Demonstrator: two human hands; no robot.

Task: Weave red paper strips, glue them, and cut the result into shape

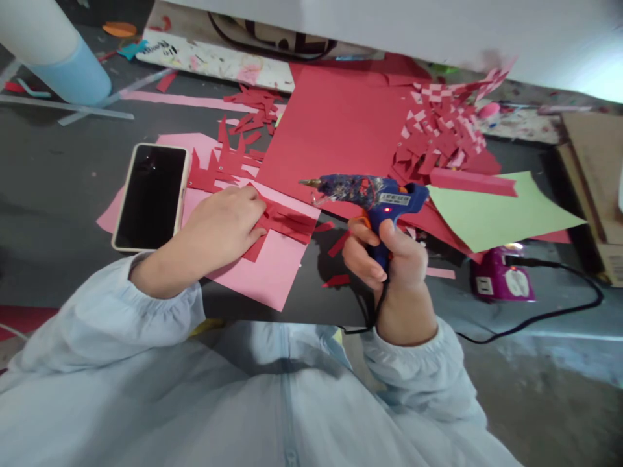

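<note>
Right grip (pixel 402 263): I have it clamped around the handle of the blue glue gun (pixel 389 201), fingers on one side, thumb on the other
Left grip (pixel 226 224): I see it lying palm down on the red paper strip (pixel 294 224), fingers bent over it; whether it pinches anything, I cannot tell
Glue gun position: raised over the desk (pixel 48 181), metal nozzle pointing to my left, a small red light glowing on the body
Pink sheet (pixel 287 266): beneath the red paper strip, one corner close to the desk's near edge
Phone (pixel 152 198): dark-screened, lying just left of my left grip, partly over pink paper
Large red sheet (pixel 341 123): beyond the glue gun, with checkered red-and-pink paper pieces (pixel 438 130) at its right
Green sheet (pixel 506 214): right of the glue gun, a folded red strip (pixel 472 181) across its far edge
Purple power block (pixel 501 285): near the green sheet, a black cord (pixel 569 266) plugged into it
</note>
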